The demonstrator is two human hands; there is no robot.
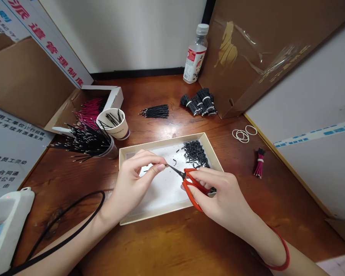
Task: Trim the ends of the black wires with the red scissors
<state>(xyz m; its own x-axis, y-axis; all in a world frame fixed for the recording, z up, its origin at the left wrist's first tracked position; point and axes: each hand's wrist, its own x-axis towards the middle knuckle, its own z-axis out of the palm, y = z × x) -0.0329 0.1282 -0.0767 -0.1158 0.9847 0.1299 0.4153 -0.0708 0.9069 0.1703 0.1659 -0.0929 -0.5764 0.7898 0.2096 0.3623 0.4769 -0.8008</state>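
Over the shallow white-lined box (172, 209), my left hand (138, 178) pinches a small dark wire (166, 165) between thumb and forefinger; most of it is hidden by the fingers. My right hand (218, 191) is closed around the red handles of a pair of scissors (194, 186). Their narrow dark blades point left and meet the wire at my left fingertips. A heap of short black offcuts (196, 153) fills the box's far right corner, and a few loose bits lie near the blades.
Behind the box lie loose black wires (155, 111) and banded black bundles (201, 101). At left stand a paper cup (117, 128), a container of black wires (86, 142) and a box with red wires (90, 109). A bottle (194, 55), rubber bands (241, 135) and a red-black bundle (259, 163) are at right.
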